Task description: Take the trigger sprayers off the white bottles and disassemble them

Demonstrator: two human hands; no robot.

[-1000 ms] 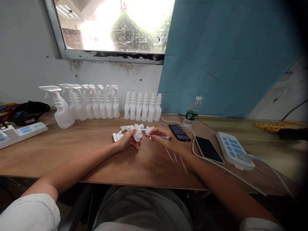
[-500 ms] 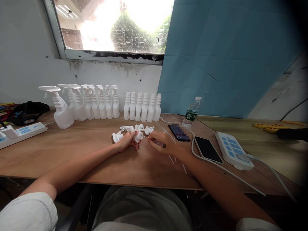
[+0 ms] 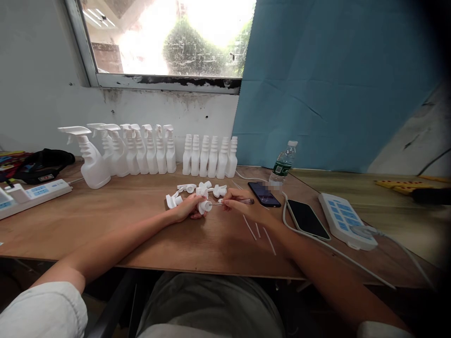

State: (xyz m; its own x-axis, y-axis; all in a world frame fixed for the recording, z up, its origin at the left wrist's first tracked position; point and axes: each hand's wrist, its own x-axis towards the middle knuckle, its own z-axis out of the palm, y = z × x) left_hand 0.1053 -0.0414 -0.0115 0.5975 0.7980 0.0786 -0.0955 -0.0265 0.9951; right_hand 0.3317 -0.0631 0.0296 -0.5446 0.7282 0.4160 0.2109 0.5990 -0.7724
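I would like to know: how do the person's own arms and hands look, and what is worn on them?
The left hand and right hand are bare, with no glove, ring or watch that I can see. The forearms are uncovered. The left sleeve is whitish and loose; of the right sleeve, only a pale edge shows.

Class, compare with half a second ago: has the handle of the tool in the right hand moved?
Yes. Judged against the left phone, the tool handle has shifted right and away from the person, its free end now closer to that phone.
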